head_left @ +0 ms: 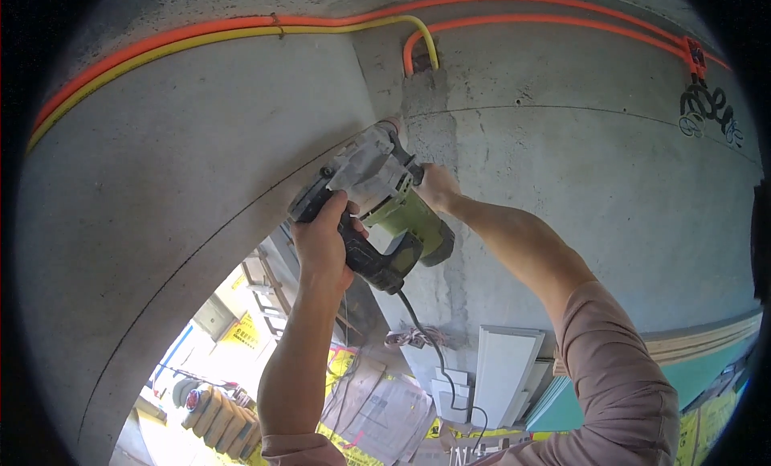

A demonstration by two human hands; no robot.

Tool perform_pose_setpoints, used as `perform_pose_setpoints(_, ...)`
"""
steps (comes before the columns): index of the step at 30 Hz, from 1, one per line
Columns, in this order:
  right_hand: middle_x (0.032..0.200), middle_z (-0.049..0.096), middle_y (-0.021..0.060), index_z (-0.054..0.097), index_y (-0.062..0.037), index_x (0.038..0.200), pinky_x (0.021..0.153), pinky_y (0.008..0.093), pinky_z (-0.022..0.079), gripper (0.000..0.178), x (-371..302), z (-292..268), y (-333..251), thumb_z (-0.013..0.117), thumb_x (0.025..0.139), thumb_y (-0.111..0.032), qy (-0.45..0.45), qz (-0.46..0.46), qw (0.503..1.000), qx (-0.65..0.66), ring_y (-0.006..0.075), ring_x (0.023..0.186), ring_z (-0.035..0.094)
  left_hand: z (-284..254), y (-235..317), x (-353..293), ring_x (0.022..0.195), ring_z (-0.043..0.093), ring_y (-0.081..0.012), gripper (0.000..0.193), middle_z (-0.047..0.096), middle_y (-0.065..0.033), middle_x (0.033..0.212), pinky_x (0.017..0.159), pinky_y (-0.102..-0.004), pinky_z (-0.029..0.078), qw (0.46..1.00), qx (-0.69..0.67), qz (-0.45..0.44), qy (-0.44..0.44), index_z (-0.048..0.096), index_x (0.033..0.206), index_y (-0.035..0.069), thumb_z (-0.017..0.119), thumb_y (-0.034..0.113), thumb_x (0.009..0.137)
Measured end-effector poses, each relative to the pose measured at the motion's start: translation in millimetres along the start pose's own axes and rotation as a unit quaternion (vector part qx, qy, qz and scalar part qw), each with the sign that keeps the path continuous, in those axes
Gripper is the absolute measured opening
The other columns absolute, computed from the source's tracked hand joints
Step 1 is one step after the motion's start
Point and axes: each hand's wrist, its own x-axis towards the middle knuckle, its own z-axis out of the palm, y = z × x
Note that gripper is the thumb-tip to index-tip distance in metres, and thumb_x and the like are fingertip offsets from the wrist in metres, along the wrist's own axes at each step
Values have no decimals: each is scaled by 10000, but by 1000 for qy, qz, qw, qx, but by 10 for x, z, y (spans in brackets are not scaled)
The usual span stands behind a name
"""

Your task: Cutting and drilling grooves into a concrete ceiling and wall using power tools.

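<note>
A dusty green and grey rotary hammer drill [373, 173] is raised against the grey concrete wall, close to the inner corner. My left hand [321, 245] is wrapped round its black rear handle. On the other side, my right hand [438, 187] grips the side handle near the tool's front. The nose meets the wall by a dark drawn line [498, 108], and I cannot see whether the bit is in the concrete. From the handle's lower end a black power cord [438, 349] hangs down.
Orange conduits [514, 18] and a yellow conduit [353, 26] run along the top. Coiled black wires [707, 104] hang at the upper right. White panels [507, 374] and green boards [642, 390] lean below. A ladder [269, 293] and stacked brown bundles [221, 418] stand lower left.
</note>
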Motion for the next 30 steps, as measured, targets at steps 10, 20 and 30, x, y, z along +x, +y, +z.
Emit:
perform_pose_setpoints(10,961,705,212,700,-43,1004,813,460,559,335,47,-74,14,672,803,-310,0,5,1000,-31,368,947,685,68,64,102,594,566,-175,121,595,-63,735,547,-337,493,1000,8,-13,-5,592,896,54,657,154,878)
perform_pose_setpoints(20,968,690,226,704,-88,1006,822,487,527,288,60,-204,62,643,822,-300,-3,-26,999,-28,404,963,657,156,34,47,580,565,-174,135,610,-87,757,540,-333,498,999,-17,-11,26,586,934,57,665,153,879)
perform_pose_setpoints(30,969,690,236,671,-70,1083,816,507,528,316,83,-240,155,627,836,-263,-3,-25,1000,-7,415,953,660,413,65,66,530,553,-171,148,602,-75,728,482,-321,481,999,-22,-10,44,568,952,57,663,158,901)
